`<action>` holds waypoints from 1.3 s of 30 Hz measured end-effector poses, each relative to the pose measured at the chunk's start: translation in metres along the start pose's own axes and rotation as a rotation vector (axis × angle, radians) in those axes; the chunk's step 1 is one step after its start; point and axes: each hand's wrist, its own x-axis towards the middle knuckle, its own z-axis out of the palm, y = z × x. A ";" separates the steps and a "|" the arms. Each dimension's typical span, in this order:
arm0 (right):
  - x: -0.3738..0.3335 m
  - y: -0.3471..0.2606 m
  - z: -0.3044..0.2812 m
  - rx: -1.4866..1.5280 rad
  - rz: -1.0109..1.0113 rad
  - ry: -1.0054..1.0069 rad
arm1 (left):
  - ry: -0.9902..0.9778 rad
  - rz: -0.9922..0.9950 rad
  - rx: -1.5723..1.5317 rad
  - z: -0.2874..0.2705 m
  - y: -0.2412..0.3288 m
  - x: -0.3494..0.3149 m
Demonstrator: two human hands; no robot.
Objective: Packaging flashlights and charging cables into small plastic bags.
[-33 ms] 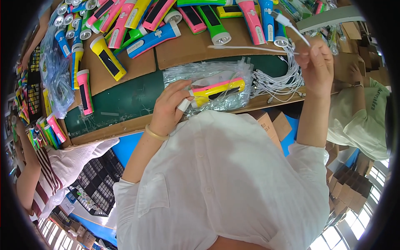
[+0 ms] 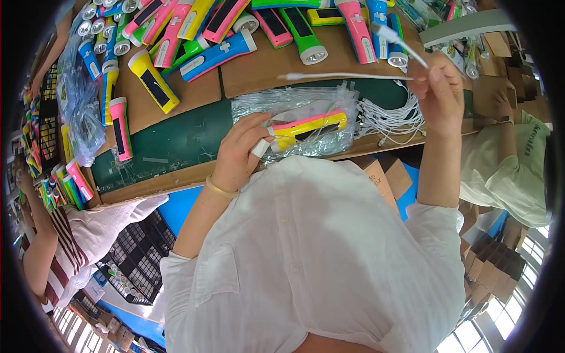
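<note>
My right hand (image 2: 440, 91) is raised above the right end of the table, its fingers pinched on a white USB cable (image 2: 347, 76). One end of this cable stretches left, and a plug end points up and left. My left hand (image 2: 240, 147) is closed around the white head of a yellow and pink flashlight (image 2: 306, 130) close to my shirt. Clear plastic bags (image 2: 250, 106) lie under and around the flashlight; whether its far end is inside one, I cannot tell. A bundle of white cables (image 2: 391, 117) rests on the table below my right hand.
A pile of colourful flashlights (image 2: 218, 56) covers cardboard (image 2: 265, 70) across the back of the green table (image 2: 170, 141). More clear bags (image 2: 85, 126) lie at the left. Co-workers stand at both sides; a black crate (image 2: 138, 253) sits low at the left.
My right hand has shifted slightly left, carrying the white USB cable with it. My left hand and the flashlight stay where they were.
</note>
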 end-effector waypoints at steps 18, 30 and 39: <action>0.018 0.042 0.054 -0.947 0.370 -0.585 | 0.091 -0.662 -0.331 -0.004 -0.001 -0.016; 0.021 0.102 0.130 -0.620 0.100 -0.652 | 0.242 -0.360 -0.220 -0.008 0.028 -0.004; 0.002 0.096 0.083 -0.674 0.050 -0.553 | 0.322 -0.397 -0.316 -0.009 0.014 -0.017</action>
